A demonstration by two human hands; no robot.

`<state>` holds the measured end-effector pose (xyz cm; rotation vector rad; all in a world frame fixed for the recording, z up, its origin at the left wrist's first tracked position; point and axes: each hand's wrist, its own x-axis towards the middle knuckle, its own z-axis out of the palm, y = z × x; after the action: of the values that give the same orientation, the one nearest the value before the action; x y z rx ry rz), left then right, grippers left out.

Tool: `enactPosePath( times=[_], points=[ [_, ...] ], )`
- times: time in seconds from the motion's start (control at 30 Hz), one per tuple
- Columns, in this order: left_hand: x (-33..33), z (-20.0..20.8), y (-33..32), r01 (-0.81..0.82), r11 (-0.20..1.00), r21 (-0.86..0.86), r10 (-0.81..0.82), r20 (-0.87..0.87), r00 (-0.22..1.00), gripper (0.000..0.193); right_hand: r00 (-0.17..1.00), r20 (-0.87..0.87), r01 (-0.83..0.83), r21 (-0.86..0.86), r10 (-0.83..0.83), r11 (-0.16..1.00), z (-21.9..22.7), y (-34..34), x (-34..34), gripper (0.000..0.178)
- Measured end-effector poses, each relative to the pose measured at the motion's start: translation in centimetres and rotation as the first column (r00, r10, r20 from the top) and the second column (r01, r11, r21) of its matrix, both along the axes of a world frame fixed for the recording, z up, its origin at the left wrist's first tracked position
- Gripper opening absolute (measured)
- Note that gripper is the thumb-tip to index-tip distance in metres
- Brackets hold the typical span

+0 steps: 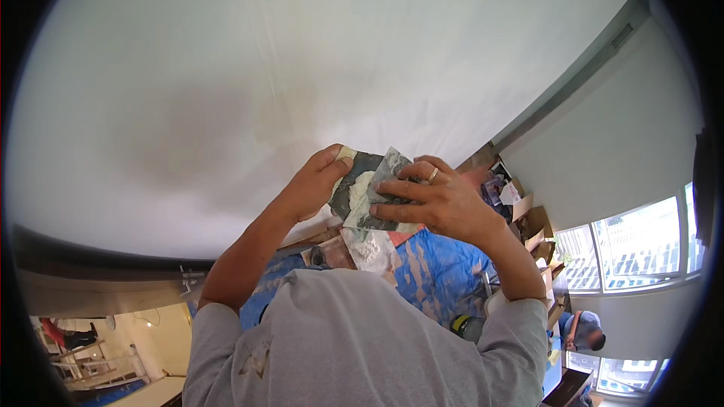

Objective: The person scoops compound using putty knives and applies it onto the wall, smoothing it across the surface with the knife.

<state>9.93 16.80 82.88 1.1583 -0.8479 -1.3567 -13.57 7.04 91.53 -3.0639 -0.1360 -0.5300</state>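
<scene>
Dial: I read the head view as a clock, with twelve at the top.
Dark board: my board (367, 163) sits at the centre, in front of the white wall (302, 45) that fills ten to one o'clock.
Putty: a cream smear (360, 194) lies across the board's face.
Left hand: my left hand (308, 190) grips the board at its nine o'clock edge, thumb bent over the face, other fingers mostly hidden behind.
Right hand: my right hand (451, 202) comes in from the board's three o'clock side, fingers partly spread and curled on a thin grey blade (391, 163); I cannot see the thumb.
Blade: it slants over the board, its top corner toward one o'clock.
Blue sheet: pale-blotched, the sheet (437, 260) covers the floor around five o'clock.
Cardboard box: the box (537, 220) stands between three and four.
Co-worker: a person (582, 329) bends at four o'clock, near the windows (641, 237).
</scene>
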Motion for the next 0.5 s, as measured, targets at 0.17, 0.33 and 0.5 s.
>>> enactPosePath(
  times=[0.17,0.33,0.5],
  points=[
    [0.0,0.8,0.6,-0.239,0.971,-0.012,0.239,0.025,0.971,0.025,0.99,-0.089,0.114,0.057,-0.108,0.992,-1.1,0.2,-1.4,0.051],
    [1.7,1.7,1.8,-0.418,0.889,-0.188,0.408,-0.09,0.908,0.026,0.933,0.203,0.019,0.796,-0.296,0.604,-8.2,-2.1,-2.9,0.028],
    [3.6,-2.2,5.0,-0.099,0.787,-0.609,0.616,0.78,0.11,0.026,0.829,0.21,-0.428,0.835,-0.518,-0.347,-1.9,0.6,2.0,0.024]
  ],
)
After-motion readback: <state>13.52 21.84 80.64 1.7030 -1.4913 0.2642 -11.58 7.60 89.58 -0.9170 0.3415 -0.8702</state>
